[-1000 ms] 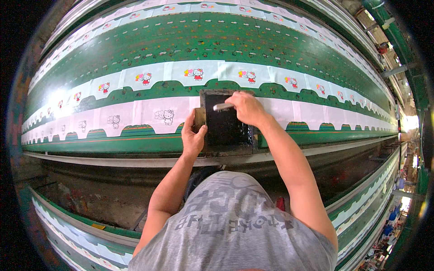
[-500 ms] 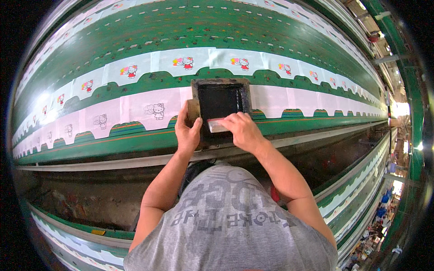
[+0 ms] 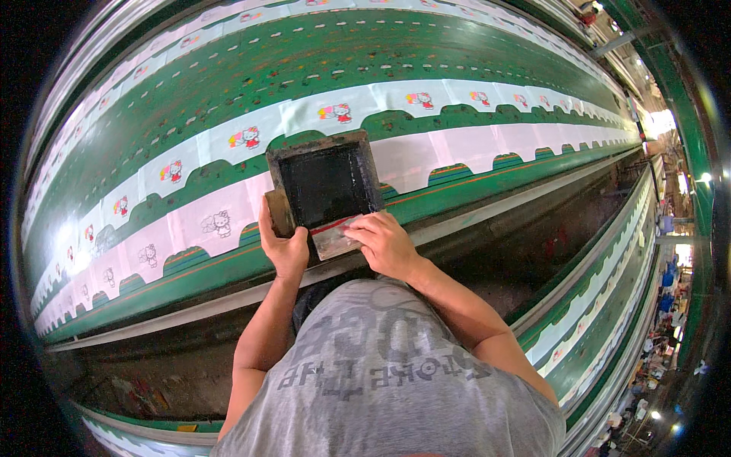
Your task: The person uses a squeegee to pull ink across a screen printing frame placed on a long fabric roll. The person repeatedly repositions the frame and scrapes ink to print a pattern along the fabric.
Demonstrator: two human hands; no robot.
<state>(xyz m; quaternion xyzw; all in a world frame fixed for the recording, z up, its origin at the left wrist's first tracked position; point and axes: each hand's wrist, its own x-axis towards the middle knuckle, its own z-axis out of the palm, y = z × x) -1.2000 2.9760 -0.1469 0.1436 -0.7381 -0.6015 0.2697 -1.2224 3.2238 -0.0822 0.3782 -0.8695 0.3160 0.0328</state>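
My left hand (image 3: 285,248) grips a wooden block (image 3: 280,213) on the left side of a dark, worn printing screen frame (image 3: 320,145). The frame lies slightly turned across the near row of pale pink cloth pieces (image 3: 403,161), its inside coated black. My right hand (image 3: 387,245) pinches a flat, light squeegee (image 3: 339,241) with a red strip, at the frame's near end. Whatever cloth lies beneath the frame is hidden. To its left, a piece carries a black outline print of a cartoon cat (image 3: 219,224) with balloons.
A long green table (image 3: 335,57) runs left to right. Its farther cloth row (image 3: 304,114) bears coloured cat prints. A pale rail (image 3: 457,204) edges the near side, with a dark aisle (image 3: 175,350) below. Another table (image 3: 579,339) with cloth stands at lower right.
My right hand has drawn the squeegee toward me to the frame's near end. The whole scene appears turned and shifted left. My left hand keeps its hold on the block.
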